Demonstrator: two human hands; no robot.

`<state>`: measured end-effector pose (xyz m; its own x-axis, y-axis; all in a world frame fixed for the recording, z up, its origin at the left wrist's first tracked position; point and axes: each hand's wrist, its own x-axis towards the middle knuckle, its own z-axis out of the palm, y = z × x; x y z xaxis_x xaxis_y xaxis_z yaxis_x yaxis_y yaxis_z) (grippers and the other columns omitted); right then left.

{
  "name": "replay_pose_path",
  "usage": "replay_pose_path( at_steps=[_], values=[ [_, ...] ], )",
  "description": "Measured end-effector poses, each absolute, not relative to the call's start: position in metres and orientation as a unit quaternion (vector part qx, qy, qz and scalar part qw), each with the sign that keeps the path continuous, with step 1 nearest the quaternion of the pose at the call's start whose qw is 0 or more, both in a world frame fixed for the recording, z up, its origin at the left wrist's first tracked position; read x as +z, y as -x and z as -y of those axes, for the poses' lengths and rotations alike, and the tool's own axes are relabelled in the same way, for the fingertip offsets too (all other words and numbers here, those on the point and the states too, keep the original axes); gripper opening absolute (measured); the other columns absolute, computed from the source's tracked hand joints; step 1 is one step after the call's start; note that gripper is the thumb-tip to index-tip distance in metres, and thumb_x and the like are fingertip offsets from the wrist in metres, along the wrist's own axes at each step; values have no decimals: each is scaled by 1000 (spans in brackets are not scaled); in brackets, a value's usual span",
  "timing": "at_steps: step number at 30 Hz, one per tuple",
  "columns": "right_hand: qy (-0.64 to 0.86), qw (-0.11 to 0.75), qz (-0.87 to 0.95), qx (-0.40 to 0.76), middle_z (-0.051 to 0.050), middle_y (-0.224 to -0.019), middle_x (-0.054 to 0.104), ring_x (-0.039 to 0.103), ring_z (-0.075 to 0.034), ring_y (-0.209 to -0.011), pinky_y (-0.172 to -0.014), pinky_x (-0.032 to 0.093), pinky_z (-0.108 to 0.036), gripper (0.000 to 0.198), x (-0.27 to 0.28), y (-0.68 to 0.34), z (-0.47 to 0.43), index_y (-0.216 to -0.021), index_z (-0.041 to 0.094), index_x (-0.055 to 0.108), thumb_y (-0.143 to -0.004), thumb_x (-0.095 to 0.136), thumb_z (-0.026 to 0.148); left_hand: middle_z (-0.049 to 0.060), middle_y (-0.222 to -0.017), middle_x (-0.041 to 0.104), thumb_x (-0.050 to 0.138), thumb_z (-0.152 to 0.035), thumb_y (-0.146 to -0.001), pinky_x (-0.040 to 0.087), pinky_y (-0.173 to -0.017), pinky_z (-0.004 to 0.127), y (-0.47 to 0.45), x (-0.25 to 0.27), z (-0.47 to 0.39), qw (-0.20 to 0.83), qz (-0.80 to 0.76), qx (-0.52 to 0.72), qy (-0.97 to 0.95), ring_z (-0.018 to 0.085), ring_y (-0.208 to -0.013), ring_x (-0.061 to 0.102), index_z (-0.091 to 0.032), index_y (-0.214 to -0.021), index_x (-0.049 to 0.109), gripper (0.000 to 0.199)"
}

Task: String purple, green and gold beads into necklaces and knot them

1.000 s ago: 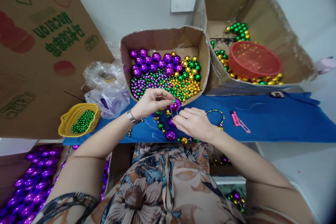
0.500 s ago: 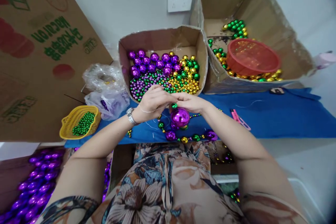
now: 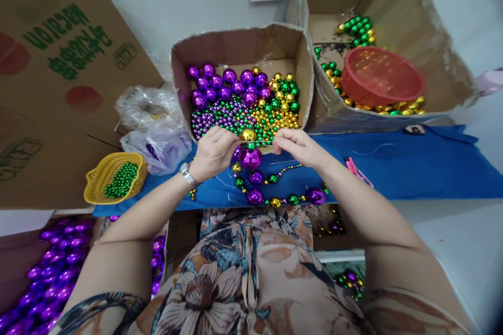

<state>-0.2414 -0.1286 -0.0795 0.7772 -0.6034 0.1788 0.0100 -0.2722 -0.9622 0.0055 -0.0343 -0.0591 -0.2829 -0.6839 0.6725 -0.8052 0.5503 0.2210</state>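
My left hand [image 3: 216, 153], with a watch [image 3: 187, 174] on its wrist, is closed in a pinch on a thin white string [image 3: 261, 142]. Opposite it, my right hand [image 3: 297, 146] pinches the same string, which runs taut between the two. A large gold bead [image 3: 248, 135], a small green bead [image 3: 250, 145] and a large purple bead [image 3: 250, 158] sit at the string by my left fingertips. Below them a bead garland [image 3: 275, 202] in purple, green and gold loops over the blue cloth [image 3: 393, 172].
A cardboard box [image 3: 239, 44] of sorted beads stands just behind my hands. To its right, a bigger box [image 3: 436, 47] holds beads and a red basin [image 3: 383, 81]. A yellow basket [image 3: 92, 186], plastic bags [image 3: 157, 149] and a pink cutter [image 3: 356, 171] lie around.
My hands, earlier close together over the beads, have moved apart with the string stretched between them. The gold bead now shows. The view has shifted slightly.
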Motion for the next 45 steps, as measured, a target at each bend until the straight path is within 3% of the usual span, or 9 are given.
replay_pose_path(
  at_steps=[3,8,11,17,22,31,34,39,45],
  values=[
    [750,559,-230,-267,1,-69,59,55,-9,-68,-67,44,-24,37,-97,248,130,-74,17,57,-94,52,48,0,-67,61,57,-29,-91,43,-58,26,-7,-61,23,433,715,-118,-537,12,-61,53,-18,-77,61,18],
    [709,608,-258,-249,1,-71,57,54,-8,-66,-64,44,-23,36,-115,236,123,-73,17,56,-90,55,49,8,-102,70,62,-38,-89,53,-70,27,8,-57,21,577,543,-423,-440,13,-78,64,-17,-77,58,24],
    [616,689,-263,-277,0,-85,61,51,-5,-61,-57,44,-21,34,-116,232,120,-73,18,54,-85,62,48,5,-90,71,67,-41,-86,54,-65,24,18,-54,29,612,478,-500,-382,14,-81,67,-18,-79,55,27],
    [449,755,-226,-421,2,-97,63,32,-2,-48,-45,36,-20,33,-78,242,115,-75,21,42,-88,56,49,1,-78,65,70,-43,-83,54,-58,21,22,-53,44,617,487,-497,-368,15,-82,70,-19,-81,54,29],
    [510,701,-231,-441,5,-66,41,34,-7,-51,-48,38,-22,36,-38,232,115,-79,25,43,-87,56,58,1,-72,63,69,-47,-84,51,-51,21,27,-32,50,604,549,-451,-361,13,-71,67,-19,-80,54,32],
    [621,629,-268,-383,7,-61,25,25,-7,-50,-46,28,-24,45,-70,229,123,-75,24,37,-86,54,64,-1,-62,57,66,-40,-87,51,-55,27,10,-46,40,593,591,-391,-383,13,-62,64,-20,-76,52,26],
    [687,561,-274,-371,6,-62,30,31,-9,-52,-50,34,-24,38,-72,232,127,-83,25,41,-92,45,61,0,-65,60,64,-43,-87,55,-62,30,11,-53,45,586,594,-369,-410,13,-65,65,-21,-78,52,27],
    [882,259,-251,-302,-3,-82,55,51,-16,-77,-75,44,-33,32,-45,239,139,-114,23,54,-97,41,47,0,-69,61,61,-50,-88,58,-70,33,20,-36,62,603,615,-295,-413,16,-74,69,-22,-80,52,30],
    [948,88,-203,-230,-7,-84,53,51,-19,-86,-82,43,-36,40,-26,234,163,-93,18,60,-100,31,44,-1,-71,60,59,-58,-87,57,-70,33,34,-13,78,605,643,-267,-386,17,-80,70,-22,-82,53,37]
  ],
)
